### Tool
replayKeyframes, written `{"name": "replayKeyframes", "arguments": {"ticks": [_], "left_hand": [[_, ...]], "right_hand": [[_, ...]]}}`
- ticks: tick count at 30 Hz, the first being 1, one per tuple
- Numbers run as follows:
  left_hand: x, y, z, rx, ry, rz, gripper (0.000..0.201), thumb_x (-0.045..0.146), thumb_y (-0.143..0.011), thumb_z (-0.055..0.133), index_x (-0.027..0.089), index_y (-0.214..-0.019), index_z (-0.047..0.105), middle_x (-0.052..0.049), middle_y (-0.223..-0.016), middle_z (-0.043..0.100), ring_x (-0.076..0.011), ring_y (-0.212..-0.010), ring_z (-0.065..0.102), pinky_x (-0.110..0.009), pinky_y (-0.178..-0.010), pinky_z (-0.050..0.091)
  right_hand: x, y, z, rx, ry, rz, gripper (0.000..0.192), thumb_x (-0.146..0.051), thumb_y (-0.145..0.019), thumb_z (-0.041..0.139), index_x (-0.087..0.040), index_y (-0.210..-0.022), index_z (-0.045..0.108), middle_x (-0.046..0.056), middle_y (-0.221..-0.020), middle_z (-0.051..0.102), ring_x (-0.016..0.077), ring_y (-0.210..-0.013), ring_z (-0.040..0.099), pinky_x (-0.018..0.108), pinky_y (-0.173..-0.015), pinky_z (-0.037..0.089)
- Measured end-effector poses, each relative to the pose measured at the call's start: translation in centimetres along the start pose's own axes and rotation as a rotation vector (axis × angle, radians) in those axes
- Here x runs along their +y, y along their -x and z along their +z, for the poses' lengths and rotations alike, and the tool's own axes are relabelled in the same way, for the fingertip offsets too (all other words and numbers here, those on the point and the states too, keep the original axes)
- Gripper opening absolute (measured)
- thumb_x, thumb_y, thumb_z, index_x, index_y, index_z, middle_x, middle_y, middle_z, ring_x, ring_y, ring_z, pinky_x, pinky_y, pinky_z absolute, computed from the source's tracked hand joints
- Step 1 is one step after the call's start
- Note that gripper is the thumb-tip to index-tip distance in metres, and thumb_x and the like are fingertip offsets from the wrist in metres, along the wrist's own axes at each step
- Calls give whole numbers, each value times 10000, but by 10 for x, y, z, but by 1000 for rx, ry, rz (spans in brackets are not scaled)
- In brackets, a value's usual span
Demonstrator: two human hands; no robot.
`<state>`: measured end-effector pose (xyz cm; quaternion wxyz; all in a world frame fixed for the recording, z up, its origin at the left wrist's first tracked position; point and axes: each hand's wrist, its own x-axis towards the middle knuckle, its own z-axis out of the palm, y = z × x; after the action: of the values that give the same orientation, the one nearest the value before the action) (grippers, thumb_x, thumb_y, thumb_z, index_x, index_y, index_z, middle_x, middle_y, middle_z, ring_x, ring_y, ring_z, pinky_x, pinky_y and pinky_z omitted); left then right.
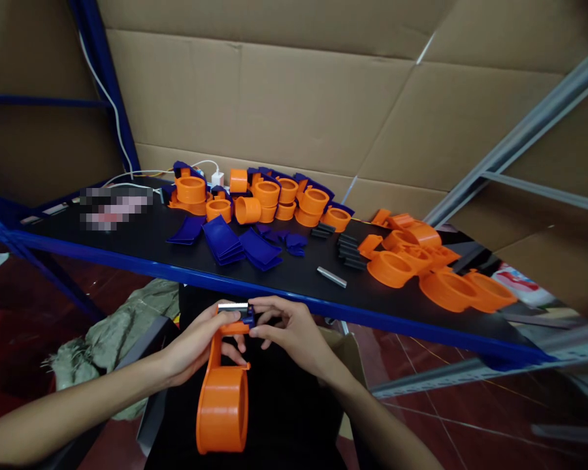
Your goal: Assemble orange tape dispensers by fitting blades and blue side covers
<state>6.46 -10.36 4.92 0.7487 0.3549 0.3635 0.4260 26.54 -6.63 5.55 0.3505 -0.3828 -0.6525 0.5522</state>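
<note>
Orange dispenser (223,398), light, stiff plastic by its look: your left hand (196,346) grips its neck, your right hand (289,329) pinches the blade (233,305) end; hold below the blade's teeth.

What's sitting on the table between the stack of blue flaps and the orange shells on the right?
In the head view, black clips and one loose metal blade strip lie between the blue flaps and the orange shells.

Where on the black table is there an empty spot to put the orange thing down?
The front strip of the table is bare, from the blurred patch to the blue flat pieces. A smaller gap lies around the metal strip. The back, with the orange rings, and the right end, with the orange shells, are crowded.
</note>
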Motion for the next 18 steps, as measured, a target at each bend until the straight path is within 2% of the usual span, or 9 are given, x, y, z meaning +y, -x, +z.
{"name": "replayKeyframes", "arguments": {"ticks": [8,13,18], "left_hand": [[2,1,1,-1,81,-31,162,246,-879,638,162,-998,568,-46,-789,693,-167,-677,677,-359,-705,608],[-2,1,-1,29,46,-72,232,182,-817,656,175,-1017,538,-16,-712,679,-157,-594,663,-373,-688,612],[-7,3,0,84,-35,-20,267,208,-821,656,180,-1056,531,3,-695,666,-155,-582,647,-366,-643,618]], "right_hand": [[4,3,4,14,37,-55,496,-366,-768,790,-186,-1216,677,56,-957,733,167,-765,694,285,-627,622],[0,7,6,71,282,-180,430,-324,-778,799,-218,-1183,702,56,-994,737,176,-836,703,296,-721,599],[-4,11,4,49,407,-322,423,-356,-832,760,-236,-1234,698,61,-1004,710,159,-823,680,279,-704,587]]}}
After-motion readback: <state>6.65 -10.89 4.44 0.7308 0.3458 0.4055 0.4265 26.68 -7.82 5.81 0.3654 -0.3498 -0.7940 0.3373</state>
